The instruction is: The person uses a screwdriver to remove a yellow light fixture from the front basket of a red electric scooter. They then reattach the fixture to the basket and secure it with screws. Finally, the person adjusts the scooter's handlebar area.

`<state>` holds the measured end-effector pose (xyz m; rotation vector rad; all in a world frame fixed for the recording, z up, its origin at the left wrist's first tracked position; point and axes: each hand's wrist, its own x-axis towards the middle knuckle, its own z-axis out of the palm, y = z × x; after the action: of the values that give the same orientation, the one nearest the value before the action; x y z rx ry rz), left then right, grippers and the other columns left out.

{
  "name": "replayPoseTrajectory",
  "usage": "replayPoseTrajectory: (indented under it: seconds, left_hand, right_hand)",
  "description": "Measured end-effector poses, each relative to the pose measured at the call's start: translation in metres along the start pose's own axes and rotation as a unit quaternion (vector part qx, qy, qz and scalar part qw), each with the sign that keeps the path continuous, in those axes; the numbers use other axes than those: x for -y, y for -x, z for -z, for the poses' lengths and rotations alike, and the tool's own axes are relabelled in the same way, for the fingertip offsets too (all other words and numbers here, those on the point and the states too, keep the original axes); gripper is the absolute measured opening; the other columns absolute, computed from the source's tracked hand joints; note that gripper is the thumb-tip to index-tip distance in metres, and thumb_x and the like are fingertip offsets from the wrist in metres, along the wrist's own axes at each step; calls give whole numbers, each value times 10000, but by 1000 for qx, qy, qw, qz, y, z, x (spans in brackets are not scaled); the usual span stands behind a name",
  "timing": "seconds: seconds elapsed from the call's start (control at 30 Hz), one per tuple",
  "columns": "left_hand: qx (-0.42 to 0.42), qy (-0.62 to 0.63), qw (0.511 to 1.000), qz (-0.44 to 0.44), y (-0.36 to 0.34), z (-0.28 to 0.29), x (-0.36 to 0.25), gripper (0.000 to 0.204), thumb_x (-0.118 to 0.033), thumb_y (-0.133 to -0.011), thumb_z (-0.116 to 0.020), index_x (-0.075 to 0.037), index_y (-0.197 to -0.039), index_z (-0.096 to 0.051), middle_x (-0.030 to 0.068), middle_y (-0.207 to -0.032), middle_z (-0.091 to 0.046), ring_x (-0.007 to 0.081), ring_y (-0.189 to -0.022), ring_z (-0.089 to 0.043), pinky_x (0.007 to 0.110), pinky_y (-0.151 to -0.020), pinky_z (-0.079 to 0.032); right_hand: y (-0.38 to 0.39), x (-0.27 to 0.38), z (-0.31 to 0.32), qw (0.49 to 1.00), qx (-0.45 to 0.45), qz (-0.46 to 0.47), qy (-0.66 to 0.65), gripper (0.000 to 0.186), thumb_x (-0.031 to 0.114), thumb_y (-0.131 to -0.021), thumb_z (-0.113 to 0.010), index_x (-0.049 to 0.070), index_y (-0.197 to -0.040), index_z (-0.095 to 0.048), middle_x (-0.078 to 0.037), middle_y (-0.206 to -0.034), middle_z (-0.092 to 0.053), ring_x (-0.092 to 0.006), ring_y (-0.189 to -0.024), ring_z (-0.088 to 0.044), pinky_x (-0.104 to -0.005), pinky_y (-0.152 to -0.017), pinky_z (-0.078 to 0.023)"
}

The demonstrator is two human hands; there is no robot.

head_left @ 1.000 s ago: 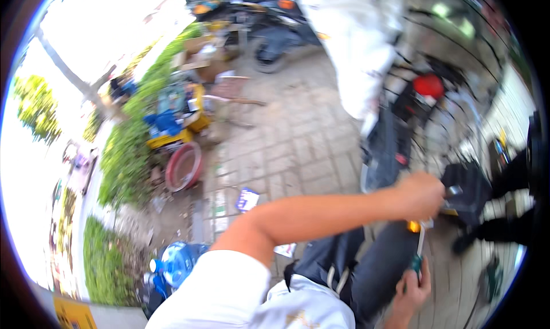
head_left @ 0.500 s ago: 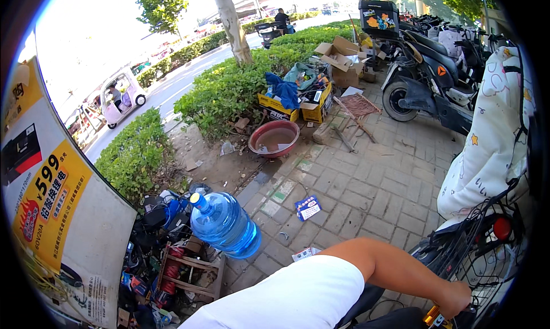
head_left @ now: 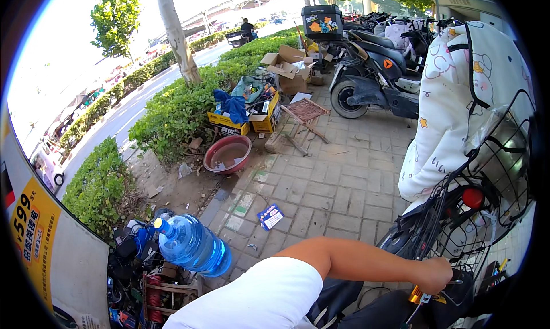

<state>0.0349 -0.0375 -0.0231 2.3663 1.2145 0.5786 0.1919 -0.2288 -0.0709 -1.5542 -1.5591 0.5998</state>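
Observation:
My left arm, in a white sleeve (head_left: 252, 297), reaches from the lower edge across to the right. At its end my left hand (head_left: 435, 274) is closed in a fist beside a black wire basket (head_left: 458, 246). A small metal tip shows at the fist's right side. Just below the hand is a gold-coloured cylindrical part (head_left: 416, 295) with a thin metal rod under it. What the fingers grip is hidden. Dark cables (head_left: 421, 229) and a round red reflector (head_left: 472, 199) are close above the hand. My right hand is out of view.
A blue water bottle (head_left: 195, 246) stands left, beside a wooden frame (head_left: 172, 289) and heaped parts. Farther off are a reddish basin (head_left: 228, 155), cardboard boxes (head_left: 289, 65) and a parked scooter (head_left: 378, 71). A white patterned cover (head_left: 438, 117) hangs at the right; a sign (head_left: 63, 260) stands left.
The whole view has swung to the right, so the scene shifts leftward. My left hand stays closed near the basket. The pink-white vehicle on the road has slipped toward the left rim.

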Motion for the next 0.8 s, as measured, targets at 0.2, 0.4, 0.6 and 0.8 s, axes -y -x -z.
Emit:
replayPoseTrajectory:
  seconds: [0.2, 0.4, 0.6, 0.8]
  left_hand:
    - [11, 11, 1000, -4, 4, 11, -7, 254, -204, -787, -637, 31, -718, -703, 222, -696, -651, 395, -694, -659, 457, -656, -534]
    - [0, 21, 999, 24, 6, 6, -6, 267, -212, -811, -623, 36, -754, -703, 235, -709, -651, 409, -707, -660, 470, -655, -535]
    - [12, 7, 1000, 23, 7, 17, -12, 262, -204, -824, -609, 34, -766, -702, 237, -715, -650, 420, -714, -655, 477, -664, -531]
    - [1, 12, 1000, 28, 8, 11, -5, 264, -206, -823, -609, 34, -760, -700, 237, -730, -652, 422, -727, -654, 470, -674, -528]
  right_hand:
    - [-1, 0, 7, 986, 20, -95, -135, 424, 166, -924, -653, -24, -1294, -568, -188, -1051, -673, -291, -777, -634, -344, -689, -543]
    - [-3, -7, 3, 941, 69, -188, -271, 429, 149, -925, -649, -35, -1300, -552, -185, -1015, -679, -267, -758, -632, -333, -659, -538]
    - [-13, -71, 5, 756, 182, -251, -577, 413, 153, -929, -642, -19, -1294, -556, -165, -949, -679, -205, -667, -593, -302, -573, -498]
    - [-6, -12, -4, 971, 17, -152, -185, 417, 163, -927, -650, -2, -1299, -558, -135, -901, -679, -170, -613, -562, -281, -554, -465]
